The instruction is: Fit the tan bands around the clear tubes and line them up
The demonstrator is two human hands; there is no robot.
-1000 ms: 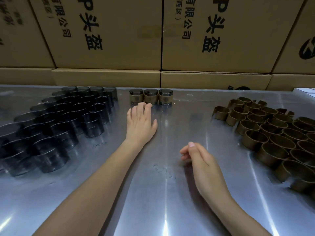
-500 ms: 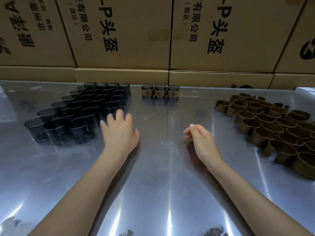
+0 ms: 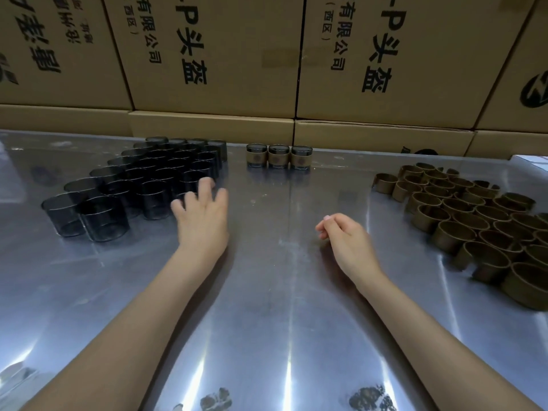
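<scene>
Head view, left to right. At far left a cluster of clear tubes (image 3: 139, 185) stands upright on the reflective metal tabletop (image 3: 267, 307), open ends up and long axes vertical, packed wall to wall in rows that run back toward the boxes. The left hand (image 3: 201, 215) lies palm down at the cluster's near right edge, fingers spread and lightly bent over the nearest tubes; whether the fingertips touch a rim cannot be told, and the hand grips nothing. At centre rear, three banded tubes (image 3: 279, 156) stand upright in a short left-to-right row, touching one another, each with a tan band round its middle and clear wall showing above and below; they are near the foot of the boxes. Nearer the viewer and right of centre, the right hand (image 3: 345, 238) hovers low over bare tabletop, fingers loosely curled with thumb close to the forefinger, holding nothing. At right a spread of loose tan bands (image 3: 462, 215) rests on edge with openings up and axes vertical, crowded together; some show a gap in the ring. Stacked cardboard boxes (image 3: 222, 54) printed with black characters close the background.
</scene>
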